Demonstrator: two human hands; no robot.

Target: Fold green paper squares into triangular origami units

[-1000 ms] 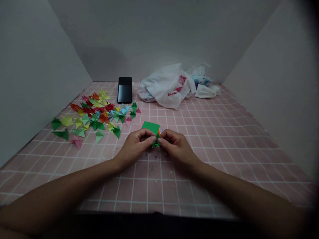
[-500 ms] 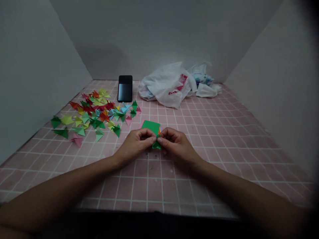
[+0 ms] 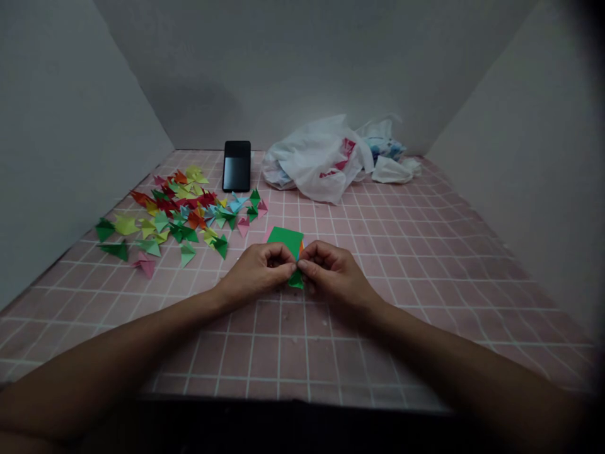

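Note:
Between my two hands is a small folded piece of green paper (image 3: 295, 280), its lower part showing below my fingertips. My left hand (image 3: 265, 266) pinches it from the left with thumb and forefinger. From the right, my right hand (image 3: 329, 267) pinches it the same way, the two thumbs nearly touching. Just beyond the fingers lies a stack of square paper sheets (image 3: 286, 238), green on top, with pink and orange edges peeking out. My fingers cover most of the folded piece, so its exact shape is hidden.
Many small folded paper figures (image 3: 184, 214) in several colours are spread at the left. Behind them a black phone (image 3: 237, 166) leans near the back wall. A crumpled white plastic bag (image 3: 316, 161) and a smaller bag (image 3: 385, 148) lie at the back on the pink checked tablecloth (image 3: 406, 277).
The green folded piece has shifted between my fingertips, and its lower end now hangs slightly lower and looks narrower. Both hands stay in nearly the same place.

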